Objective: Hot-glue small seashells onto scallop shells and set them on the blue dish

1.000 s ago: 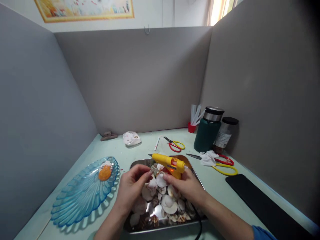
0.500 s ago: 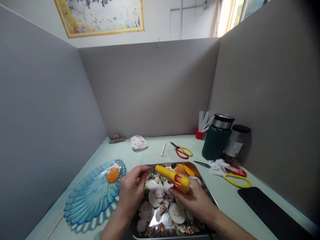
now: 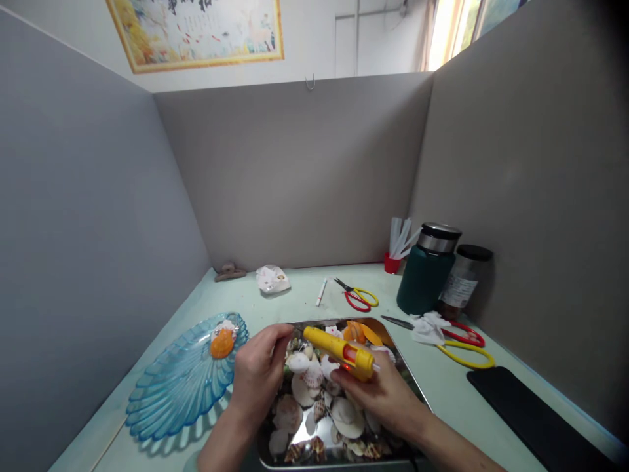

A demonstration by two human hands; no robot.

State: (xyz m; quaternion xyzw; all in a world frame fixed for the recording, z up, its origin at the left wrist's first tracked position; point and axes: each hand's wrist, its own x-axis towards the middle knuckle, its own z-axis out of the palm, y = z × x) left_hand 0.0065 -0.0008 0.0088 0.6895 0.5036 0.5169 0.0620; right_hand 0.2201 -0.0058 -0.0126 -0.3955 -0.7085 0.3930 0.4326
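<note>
A yellow hot glue gun point(image 3: 339, 351) is gripped in my right hand point(image 3: 381, 393), its nozzle end pointing left and a small red light showing on its body. Close to that nozzle end, my left hand point(image 3: 260, 367) is closed with thumb and fingertips pinched; whatever they hold is too small to make out. Beneath both hands lies a metal tray point(image 3: 413, 383) with many seashells, among them a pale round shell point(image 3: 347, 417), striped spiral shells point(image 3: 318, 448) and orange pieces point(image 3: 371, 335).
To the left sits a blue shell-shaped glass dish point(image 3: 181, 387) holding an orange shell point(image 3: 222, 344). Scissors point(image 3: 358, 298), larger scissors point(image 3: 466, 354), a green bottle point(image 3: 426, 272), a jar point(image 3: 462, 282), a red cup of glue sticks point(image 3: 392, 262) and a black phone-like slab point(image 3: 531, 413) stand around.
Almost nothing differs. The glue gun and both hands have shifted only slightly, with the nozzle end still beside my left fingertips.
</note>
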